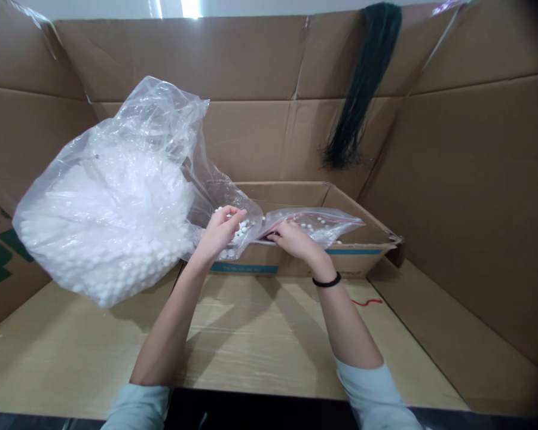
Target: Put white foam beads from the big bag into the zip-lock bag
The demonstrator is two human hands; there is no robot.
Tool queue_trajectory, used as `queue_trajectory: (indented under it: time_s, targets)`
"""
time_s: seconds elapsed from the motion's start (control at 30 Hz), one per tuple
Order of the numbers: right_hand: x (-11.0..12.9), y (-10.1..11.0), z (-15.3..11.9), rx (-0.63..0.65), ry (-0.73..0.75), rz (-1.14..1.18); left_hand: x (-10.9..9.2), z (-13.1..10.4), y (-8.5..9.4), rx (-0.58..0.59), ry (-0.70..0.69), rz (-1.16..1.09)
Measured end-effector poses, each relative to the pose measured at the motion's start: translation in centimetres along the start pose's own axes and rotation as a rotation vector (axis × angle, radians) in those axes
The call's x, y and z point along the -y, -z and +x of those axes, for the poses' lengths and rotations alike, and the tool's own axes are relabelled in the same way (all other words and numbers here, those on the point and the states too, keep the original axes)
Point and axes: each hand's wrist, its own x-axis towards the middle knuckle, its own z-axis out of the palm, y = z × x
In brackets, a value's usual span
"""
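Head view: at nine o'clock, a large, clear, crinkled plastic bag point(110, 197), bulging and glossy, packed with small round white balls point(242, 230), puckered and slack above them. Toward three o'clock, a flat, clear zip bag point(336, 224) with a red seal line, slanting over a shallow brown cardboard box point(296, 264), only a few balls scattered inside. Left hand point(222, 232) at the large bag's neck, grip narrow; cannot tell whether pinching plastic or balls. Right hand point(291, 239) curled at the zip bag's opening, grip holding its edge. At six o'clock, pale wooden worktop point(260, 334).
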Motion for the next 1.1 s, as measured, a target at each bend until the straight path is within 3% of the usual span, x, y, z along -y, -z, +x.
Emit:
queue_trajectory:
  time_s: [0.17, 0.5, 0.9, 1.1]
  targets:
    - [-0.4, -0.1, 0.0, 0.022, 0.016, 0.172, -0.1, -0.1, -0.2, -0.023, -0.031, 0.011]
    - [0.3, 0.6, -0.2, -0.236, -0.095, 0.08, 0.6, 0.2, 0.1, -0.024, -0.095, 0.123]
    - [0.4, 1.6, -0.8, -0.229, -0.076, 0.166, 0.7, 0.0, 0.2, -0.023, -0.148, 0.158]
    - [1.5, 3.7, -2.6, -0.256, -0.055, 0.18, 0.5, 0.0, -0.3, 0.029, -0.15, 0.122]
